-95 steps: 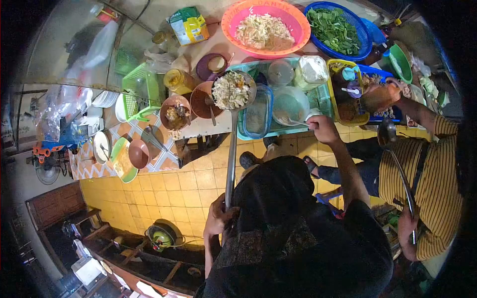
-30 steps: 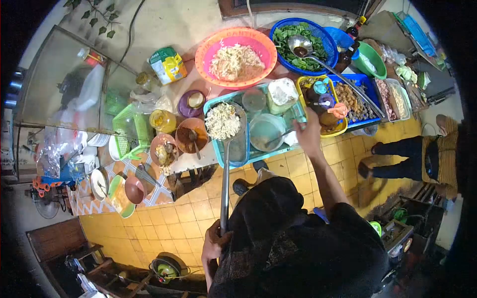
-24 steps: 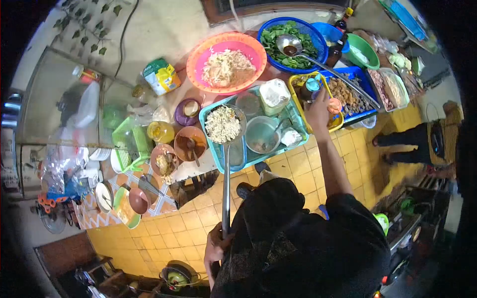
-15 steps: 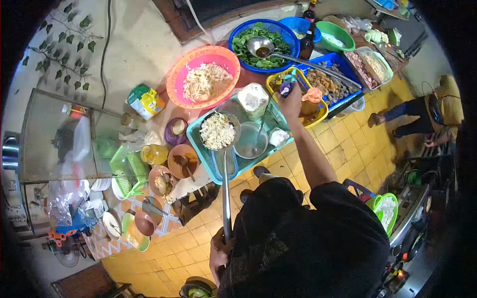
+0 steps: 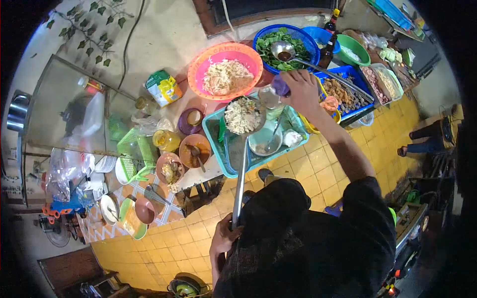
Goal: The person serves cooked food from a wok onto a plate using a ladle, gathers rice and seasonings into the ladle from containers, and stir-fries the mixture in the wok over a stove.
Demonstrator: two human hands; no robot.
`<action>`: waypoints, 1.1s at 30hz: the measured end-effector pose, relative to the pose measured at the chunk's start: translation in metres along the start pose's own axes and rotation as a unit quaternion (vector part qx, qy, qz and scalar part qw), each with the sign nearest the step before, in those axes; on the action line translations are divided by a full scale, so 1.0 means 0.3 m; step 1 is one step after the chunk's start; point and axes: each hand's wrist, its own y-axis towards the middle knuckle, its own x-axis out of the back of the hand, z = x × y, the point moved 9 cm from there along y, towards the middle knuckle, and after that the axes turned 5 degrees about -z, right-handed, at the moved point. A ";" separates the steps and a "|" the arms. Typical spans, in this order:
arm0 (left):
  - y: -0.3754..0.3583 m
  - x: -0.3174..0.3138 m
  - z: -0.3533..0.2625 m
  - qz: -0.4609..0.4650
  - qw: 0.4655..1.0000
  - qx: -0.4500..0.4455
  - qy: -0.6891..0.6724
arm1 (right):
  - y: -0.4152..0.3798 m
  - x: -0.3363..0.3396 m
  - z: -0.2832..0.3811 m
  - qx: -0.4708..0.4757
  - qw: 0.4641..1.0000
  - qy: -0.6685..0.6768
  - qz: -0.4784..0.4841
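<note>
My left hand (image 5: 225, 237) is closed around the long metal handle of a ladle (image 5: 240, 175). Pale chopped food (image 5: 242, 115) fills the ladle's bowl, which is over a teal tray (image 5: 229, 170). My right hand (image 5: 302, 92) grips a small purple cup-like thing (image 5: 280, 85), partly hidden by the fingers. Just below it is a clear plastic container (image 5: 269, 97) with white contents. Also in the tray are a bowl with a spoon (image 5: 273, 144) and a white bundle (image 5: 292, 138).
Behind the tray stand a pink basin (image 5: 200, 88) of shredded food and a blue basket (image 5: 314, 43) of greens with a second ladle (image 5: 318, 68) across it. To the right is a blue tray (image 5: 368, 102). Orange-brown bowls (image 5: 191, 158) sit left. Another person (image 5: 432, 139) is at far right.
My right hand has moved left with the purple thing, from the yellow basket to the clear container. The whole view has shifted; my left hand still holds the ladle.
</note>
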 end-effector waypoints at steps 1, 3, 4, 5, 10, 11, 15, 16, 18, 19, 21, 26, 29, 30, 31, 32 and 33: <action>0.006 -0.004 0.006 0.007 1.000 0.005 -0.003 | 0.010 -0.027 0.038 0.038 0.998 -0.003 0.051; 0.012 -0.009 0.012 0.021 1.000 0.006 -0.020 | 0.020 -0.032 0.125 0.138 0.987 -0.077 0.026; 0.016 -0.013 0.010 0.027 0.999 0.001 -0.033 | 0.027 -0.030 0.171 0.187 0.976 -0.114 0.013; 0.017 -0.019 0.012 0.034 0.998 -0.003 -0.047 | 0.011 -0.083 0.182 0.179 0.966 -0.143 0.123; 0.042 -0.034 0.039 0.055 0.995 -0.018 -0.085 | -0.028 -0.100 0.229 0.180 0.953 -0.195 0.146; 0.044 -0.037 0.037 0.058 0.994 -0.024 -0.094 | -0.038 -0.107 0.207 0.168 0.955 -0.193 0.150; 0.051 -0.043 0.011 0.064 0.994 0.007 -0.088 | -0.065 -0.100 0.104 0.130 0.975 -0.150 0.098; 0.058 -0.043 0.003 0.074 0.994 0.006 -0.085 | -0.061 -0.085 0.088 0.123 0.978 -0.144 0.086; 0.069 -0.049 -0.014 0.090 0.994 0.007 -0.065 | -0.059 -0.072 0.068 0.129 0.979 -0.135 0.080; 0.076 -0.048 -0.026 0.093 0.994 0.008 -0.048 | -0.060 -0.076 0.053 0.123 0.981 -0.123 0.084; 0.085 -0.049 -0.036 0.096 0.995 0.007 -0.039 | -0.063 -0.081 0.028 0.088 0.986 -0.085 0.110; 0.118 -0.067 -0.060 0.110 0.994 -0.003 -0.028 | -0.085 -0.122 -0.117 -0.073 0.983 0.106 0.131; 0.141 -0.083 -0.063 0.115 0.993 0.007 -0.035 | -0.138 -0.222 -0.261 -0.154 0.961 0.179 0.140; 0.146 -0.087 -0.055 0.113 0.992 0.011 -0.062 | -0.162 -0.261 -0.310 -0.189 0.948 0.202 0.160; 0.151 -0.091 -0.039 0.111 0.990 0.014 -0.089 | -0.166 -0.241 -0.340 -0.157 0.962 0.212 0.076; 0.154 -0.093 -0.032 0.109 0.987 0.018 -0.116 | -0.201 -0.276 -0.391 -0.182 0.959 0.195 0.092; 0.156 -0.093 -0.037 0.101 0.988 0.015 -0.118 | -0.240 -0.309 -0.443 -0.207 0.956 0.177 0.109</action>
